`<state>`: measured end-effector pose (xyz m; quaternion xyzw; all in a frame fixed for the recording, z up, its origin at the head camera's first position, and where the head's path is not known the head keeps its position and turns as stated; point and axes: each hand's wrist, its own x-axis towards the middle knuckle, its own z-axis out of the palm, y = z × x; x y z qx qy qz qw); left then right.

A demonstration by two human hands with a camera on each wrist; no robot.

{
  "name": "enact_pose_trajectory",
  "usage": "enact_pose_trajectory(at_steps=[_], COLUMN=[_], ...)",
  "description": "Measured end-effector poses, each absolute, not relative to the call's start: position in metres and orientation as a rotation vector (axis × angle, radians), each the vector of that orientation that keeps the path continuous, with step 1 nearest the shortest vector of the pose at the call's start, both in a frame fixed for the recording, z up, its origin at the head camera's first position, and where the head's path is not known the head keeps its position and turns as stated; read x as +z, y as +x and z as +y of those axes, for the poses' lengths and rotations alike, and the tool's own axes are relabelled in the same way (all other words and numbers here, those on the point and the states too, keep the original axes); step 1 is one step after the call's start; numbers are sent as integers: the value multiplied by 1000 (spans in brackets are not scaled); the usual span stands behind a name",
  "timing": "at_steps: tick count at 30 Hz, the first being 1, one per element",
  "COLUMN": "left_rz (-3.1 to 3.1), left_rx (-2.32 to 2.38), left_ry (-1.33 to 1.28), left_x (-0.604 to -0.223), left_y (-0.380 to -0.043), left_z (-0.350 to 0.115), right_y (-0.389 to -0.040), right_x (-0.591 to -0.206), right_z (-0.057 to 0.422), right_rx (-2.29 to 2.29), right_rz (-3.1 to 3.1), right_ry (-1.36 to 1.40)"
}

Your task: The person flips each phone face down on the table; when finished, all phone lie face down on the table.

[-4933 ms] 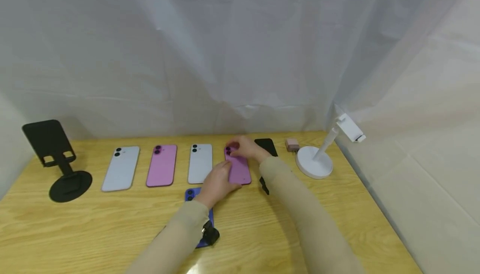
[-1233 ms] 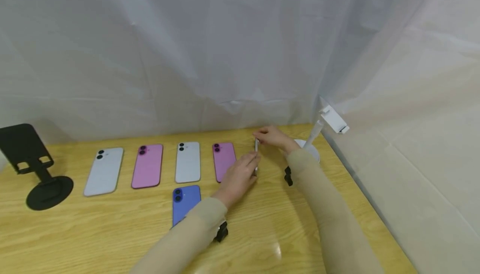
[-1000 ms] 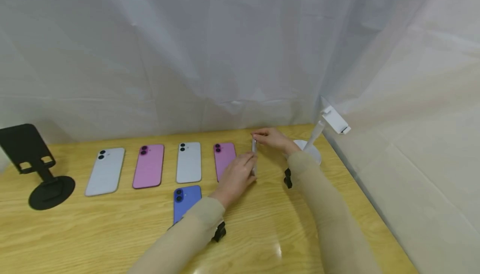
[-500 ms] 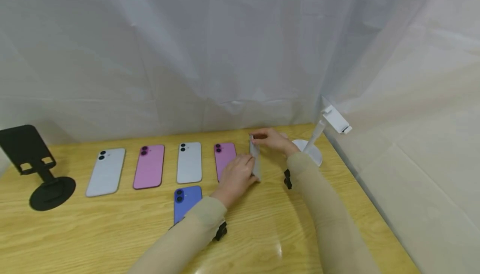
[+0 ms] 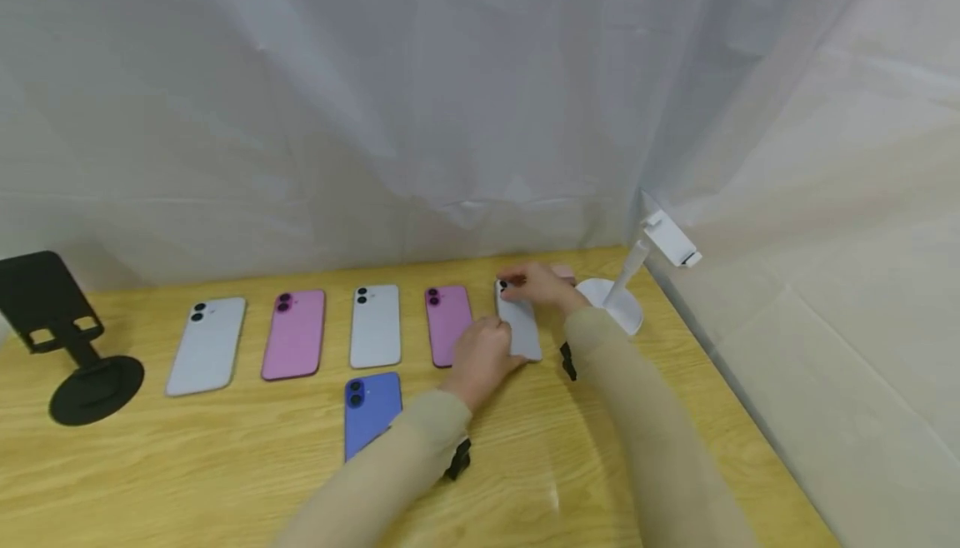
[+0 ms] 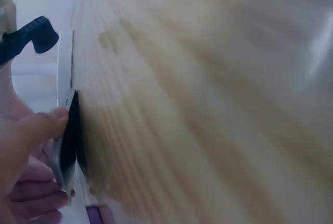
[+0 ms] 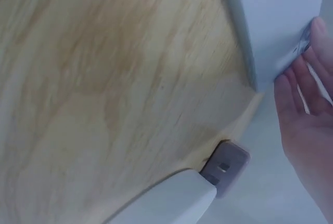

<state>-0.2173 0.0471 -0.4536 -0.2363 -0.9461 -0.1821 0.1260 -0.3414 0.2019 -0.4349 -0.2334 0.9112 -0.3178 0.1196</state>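
In the head view a white smartphone point(image 5: 521, 330) lies back up at the right end of a row of phones. My left hand point(image 5: 483, 356) grips its lower left side. In the left wrist view my left thumb point(image 6: 47, 122) presses the bottom edge, and the phone's dark face is tilted just off the table. My right hand point(image 5: 542, 286) holds the top end by the camera lenses, with thumb and fingertips at that edge in the right wrist view. Just left lies a pink smartphone point(image 5: 447, 323), partly behind my left hand.
Further left lie a white phone point(image 5: 377, 327), a pink phone point(image 5: 294, 336) and another white phone point(image 5: 206, 346). A blue phone point(image 5: 372, 411) is in front, partly under my left forearm. Stands: black point(image 5: 97, 390) at left, white point(image 5: 626, 308) at right. A pinkish plug point(image 7: 226, 166) sits beside the white stand.
My hands went from the pink phone to the rightmost phone, which lay dark face up. It stood on edge about a second ago and has since turned over, white back up.
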Motion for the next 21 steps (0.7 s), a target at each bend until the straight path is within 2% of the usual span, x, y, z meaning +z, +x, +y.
enact_pose_trajectory(at_steps=[7, 13, 21], left_rz=[-2894, -2901, -2872], left_rx=[-437, -466, -746], left_ry=[-644, -642, -662], left_x=[-454, -453, -417], left_y=[-221, -220, -196], left_z=[53, 47, 0], right_y=[-346, -345, -319], right_x=[-438, -436, -410], right_z=[185, 179, 192], right_rx=[-758, -793, -794], right_rz=[2699, 2719, 2771], right_ry=[-672, -663, -698])
